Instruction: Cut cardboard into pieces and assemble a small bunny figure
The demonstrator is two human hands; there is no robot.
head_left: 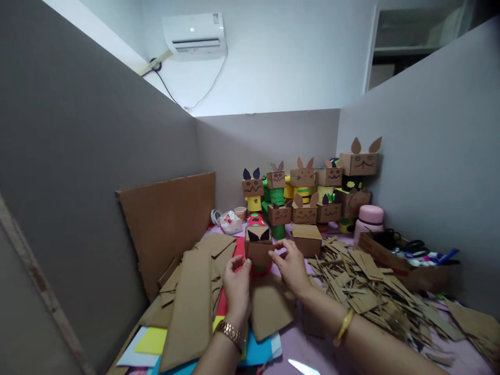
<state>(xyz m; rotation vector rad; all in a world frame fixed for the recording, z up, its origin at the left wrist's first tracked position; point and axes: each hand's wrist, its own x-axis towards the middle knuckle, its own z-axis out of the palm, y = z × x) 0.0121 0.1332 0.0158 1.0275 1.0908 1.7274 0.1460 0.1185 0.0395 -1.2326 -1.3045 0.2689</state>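
Observation:
A small cardboard box (259, 253) with two dark pointed ear shapes (259, 235) on its top stands before me. It rests above a red cylinder with green spots, partly hidden behind it. My left hand (237, 285) grips the box's lower left edge with thumb and fingers. At the right side, the fingers of my right hand (291, 264) are pinched at the box's edge. Below the hands lies a flat cardboard piece (271, 307). Just behind the box is a red spotted paper tube (256, 219).
Several cardboard animal figures (302, 177) stand at the back. A plain box (307, 240), cardboard scraps (363, 284), a pink jar (369, 223) and a tool box (408, 263) are on the right. Cardboard sheets (189, 307) lie left. A shiny blade (302, 367) is near the front.

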